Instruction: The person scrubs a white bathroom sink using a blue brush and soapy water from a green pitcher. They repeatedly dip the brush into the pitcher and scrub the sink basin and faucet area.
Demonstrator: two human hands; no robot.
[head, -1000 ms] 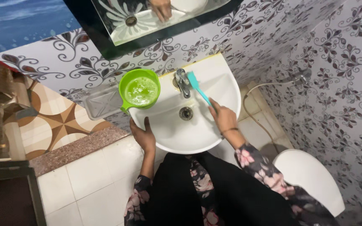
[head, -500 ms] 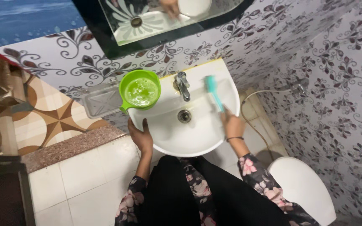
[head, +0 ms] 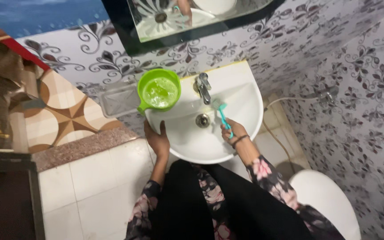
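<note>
Nearest the camera, dark clothing with floral sleeves (head: 263,171) fills the lower frame, and a white rounded toilet lid (head: 323,198) sits at the lower right. The left hand (head: 158,138) rests on the front left rim of the white round ceramic washbasin (head: 245,100), its grip curled over the edge with the thumb on top. The right hand (head: 233,132) has its grip clamped on the handle of a teal plastic scrubbing brush (head: 222,113), whose head lies inside the bowl just beside the round metal drain (head: 202,120). Behind the drain stands a chrome tap (head: 203,87). A bright green plastic jug with foamy water (head: 158,93) sits on the basin's back left rim. Farther still, a dark-framed mirror (head: 192,18) hangs on the floral-patterned wall tiles (head: 356,66).
</note>
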